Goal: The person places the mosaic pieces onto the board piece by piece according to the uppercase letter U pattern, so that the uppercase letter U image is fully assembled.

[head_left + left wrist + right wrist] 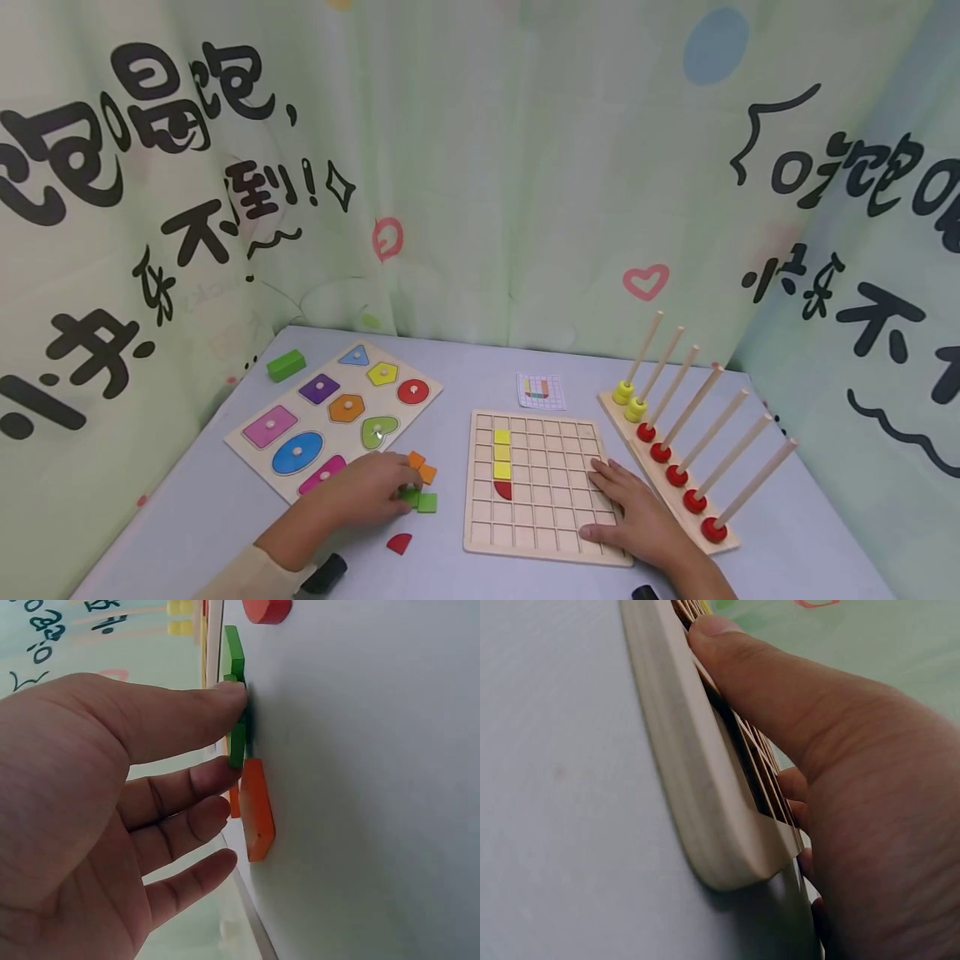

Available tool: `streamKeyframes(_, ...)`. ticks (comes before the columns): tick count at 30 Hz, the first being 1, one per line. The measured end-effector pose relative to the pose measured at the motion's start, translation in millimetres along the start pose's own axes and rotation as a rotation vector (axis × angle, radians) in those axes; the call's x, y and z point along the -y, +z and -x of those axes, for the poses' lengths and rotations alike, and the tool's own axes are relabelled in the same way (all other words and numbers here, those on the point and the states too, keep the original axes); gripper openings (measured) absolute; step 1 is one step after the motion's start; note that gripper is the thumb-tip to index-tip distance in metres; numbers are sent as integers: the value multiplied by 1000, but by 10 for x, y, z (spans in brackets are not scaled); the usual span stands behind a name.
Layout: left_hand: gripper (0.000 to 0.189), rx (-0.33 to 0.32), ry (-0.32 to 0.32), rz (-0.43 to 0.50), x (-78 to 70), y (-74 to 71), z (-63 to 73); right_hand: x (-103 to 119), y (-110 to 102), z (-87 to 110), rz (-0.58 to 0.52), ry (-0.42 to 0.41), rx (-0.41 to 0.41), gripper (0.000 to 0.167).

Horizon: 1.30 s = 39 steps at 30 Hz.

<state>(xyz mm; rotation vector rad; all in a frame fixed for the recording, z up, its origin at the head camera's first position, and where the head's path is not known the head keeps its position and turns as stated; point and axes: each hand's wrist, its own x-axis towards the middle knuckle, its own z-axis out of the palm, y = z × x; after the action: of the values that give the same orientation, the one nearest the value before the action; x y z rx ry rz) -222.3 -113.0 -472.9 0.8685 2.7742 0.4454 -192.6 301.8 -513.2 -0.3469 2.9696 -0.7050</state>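
My left hand (378,487) is over a small group of tiles on the table, thumb and fingers bent down. It pinches a green square tile (237,746) at table height; the index finger is mostly hidden behind the thumb. Another green tile (427,502) lies beside it, with orange tiles (427,474) just behind. My right hand (633,512) rests on the right side of a wooden grid board (547,557), fingers spread and thumb on its near part. One column of the board holds yellow square tiles (502,454) above a red quarter-circle tile (504,490).
A loose red quarter-circle tile (400,543) lies near the left wrist. At left are a shape puzzle board (300,400) and a green block (286,365). Behind the grid lies a pattern card (541,391). A peg rack (630,429) with red and yellow beads stands right.
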Motion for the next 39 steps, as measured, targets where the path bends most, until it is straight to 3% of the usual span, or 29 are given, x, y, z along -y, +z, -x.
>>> streamKeyframes(7, 29, -57, 96, -95, -30, -33, -126, 5, -6, -1, 11, 12, 2, 100)
streamKeyframes(21, 33, -18, 114, -140, -303, 23, -497, 11, -3, -11, 4, 7, 4, 99)
streamKeyframes(28, 31, -32, 209, -184, -411, 54, -635, 15, -7, 3, 8, 12, 12, 99)
streamKeyframes(39, 29, -25, 304, -253, -612, 81, -795, -7, -6, -6, -8, 8, 19, 100)
